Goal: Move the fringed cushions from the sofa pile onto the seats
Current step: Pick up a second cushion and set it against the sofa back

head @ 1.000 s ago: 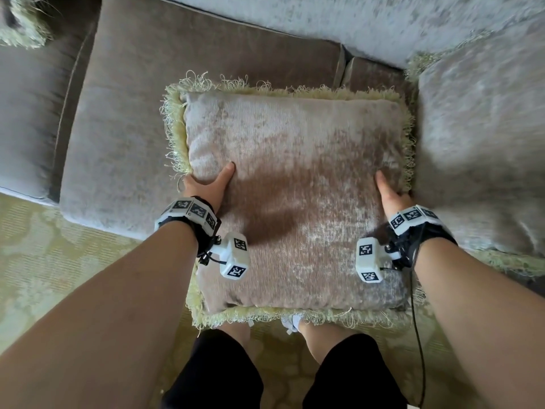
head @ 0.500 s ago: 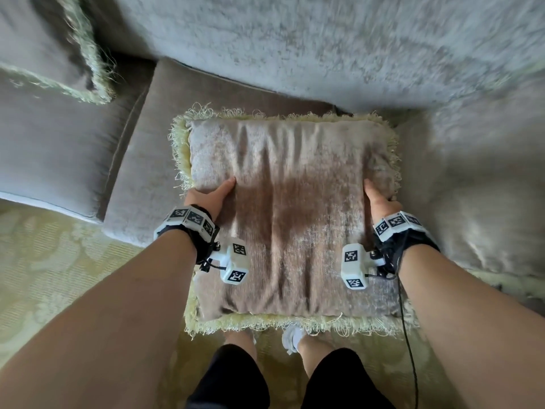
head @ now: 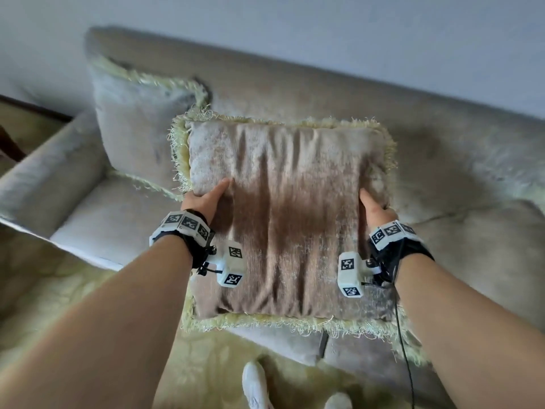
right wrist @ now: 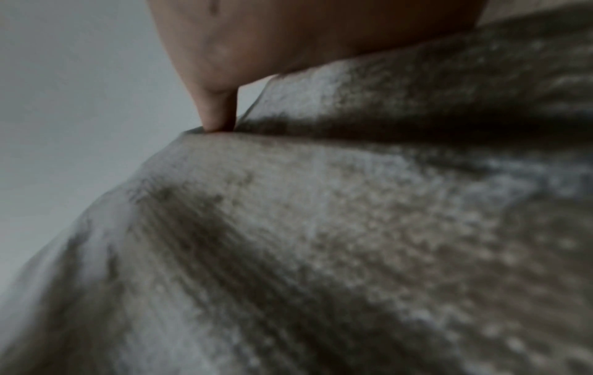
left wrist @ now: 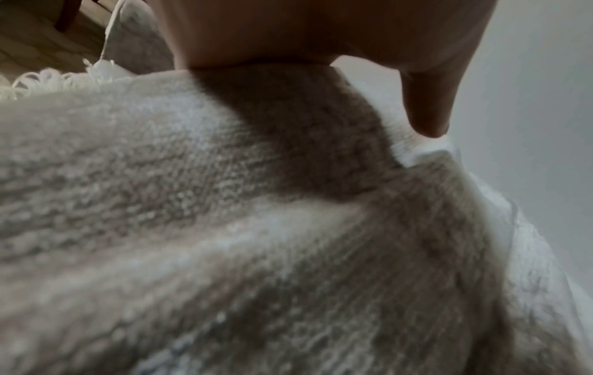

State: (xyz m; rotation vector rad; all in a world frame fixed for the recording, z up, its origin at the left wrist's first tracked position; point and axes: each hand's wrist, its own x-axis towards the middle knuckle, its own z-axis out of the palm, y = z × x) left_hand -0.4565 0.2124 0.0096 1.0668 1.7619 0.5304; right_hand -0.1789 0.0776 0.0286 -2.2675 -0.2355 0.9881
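I hold a beige velvet cushion [head: 289, 214] with pale yellow fringe in the air over the sofa, in the middle of the head view. My left hand [head: 206, 199] grips its left side, thumb on top and fingers hidden underneath. My right hand [head: 374, 205] grips the right side the same way. The wrist views show the cushion fabric [left wrist: 256, 228] [right wrist: 353, 228] close up, creased, with a left thumb [left wrist: 426, 101] and a right thumb [right wrist: 218, 106] pressed on it. A second fringed cushion [head: 138, 125] leans upright in the sofa's left corner.
The sofa seat [head: 118, 219] lies below and left of the held cushion, with the left armrest [head: 50, 178] beside it and the backrest [head: 324, 93] behind. More velvet cushions [head: 486, 252] lie at the right. A yellow patterned carpet [head: 44, 305] covers the floor by my white shoes [head: 253, 385].
The cushion has risen from the seat with both hands still gripping its sides, and its fabric is now creased. My view has tilted up, showing the backrest, wall and the corner cushion.
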